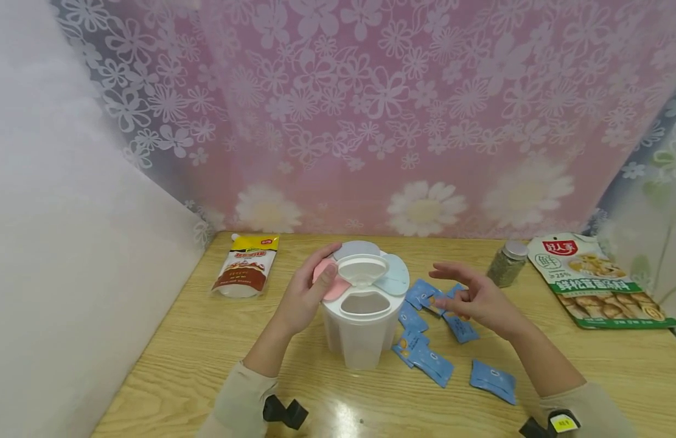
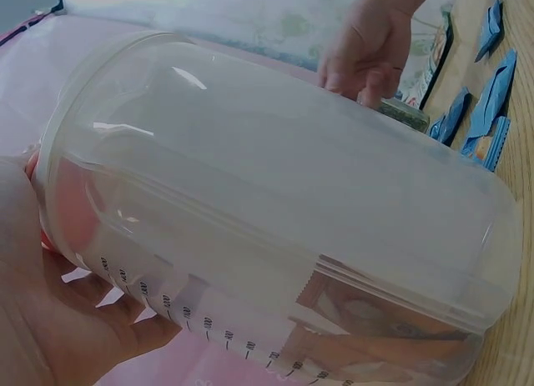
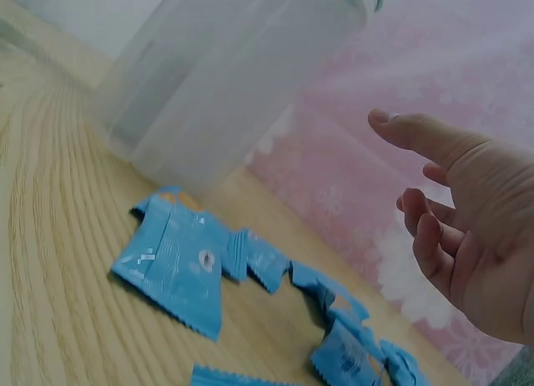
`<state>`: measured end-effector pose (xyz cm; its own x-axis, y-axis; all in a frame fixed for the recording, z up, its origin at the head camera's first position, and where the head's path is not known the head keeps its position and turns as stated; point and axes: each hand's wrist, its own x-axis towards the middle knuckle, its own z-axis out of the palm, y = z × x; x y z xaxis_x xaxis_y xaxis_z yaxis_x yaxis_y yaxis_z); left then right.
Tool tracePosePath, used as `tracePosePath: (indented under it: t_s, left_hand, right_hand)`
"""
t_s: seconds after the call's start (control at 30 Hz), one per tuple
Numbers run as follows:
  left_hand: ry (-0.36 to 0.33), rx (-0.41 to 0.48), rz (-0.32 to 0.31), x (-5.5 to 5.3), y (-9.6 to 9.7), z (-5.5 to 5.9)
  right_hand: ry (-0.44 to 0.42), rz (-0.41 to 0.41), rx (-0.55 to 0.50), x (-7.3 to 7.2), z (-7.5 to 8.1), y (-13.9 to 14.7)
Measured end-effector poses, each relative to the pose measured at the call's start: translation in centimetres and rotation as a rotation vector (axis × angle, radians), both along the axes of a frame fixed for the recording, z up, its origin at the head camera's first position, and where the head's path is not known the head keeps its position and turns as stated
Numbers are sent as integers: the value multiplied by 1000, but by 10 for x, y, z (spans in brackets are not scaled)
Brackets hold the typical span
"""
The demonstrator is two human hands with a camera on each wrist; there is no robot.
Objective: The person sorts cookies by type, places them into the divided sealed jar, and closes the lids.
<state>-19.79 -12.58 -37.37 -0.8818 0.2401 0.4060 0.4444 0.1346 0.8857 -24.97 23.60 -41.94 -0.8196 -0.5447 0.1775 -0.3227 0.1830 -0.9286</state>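
A translucent storage canister (image 1: pixel 365 340) with a sectioned lid stands on the table. Pink, pale blue and grey flaps cover three of its sections, while the front white flap (image 1: pixel 362 268) is raised over an opening. My left hand (image 1: pixel 303 298) grips the canister's left side at the top, thumb on the pink flap (image 1: pixel 333 287). Through the wall, brownish-orange packets (image 2: pixel 375 332) show at the bottom of one section. Right of the canister, my right hand (image 1: pixel 482 304) hovers with loosely bent fingers and holds nothing. Several small blue packets (image 1: pixel 433 364) lie below and around it.
At the back left lies a yellow, white and brown spouted pouch (image 1: pixel 247 266). A jar of dried herbs (image 1: pixel 507 264) with a metal cap stands at the back right, beside a large white and green pouch (image 1: pixel 600 281). Flowered curtain (image 1: pixel 370 121) hangs behind the table.
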Motion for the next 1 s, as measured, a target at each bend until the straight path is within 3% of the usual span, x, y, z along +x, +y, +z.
tracePosePath:
  t_s: [0.23, 0.43, 0.73, 1.0]
  left_hand:
    - [5, 2, 5, 0, 0, 2]
    - [4, 0, 3, 0, 0, 0]
    - [-7, -2, -6, 2, -1, 0]
    - [-23, 9, -25, 2, -1, 2]
  right_hand:
    - [13, -55, 73, -11, -20, 6]
    - [4, -181, 170, -16, -35, 7]
    - [-43, -258, 264, -18, -45, 7]
    - [-21, -304, 367, -19, -48, 7]
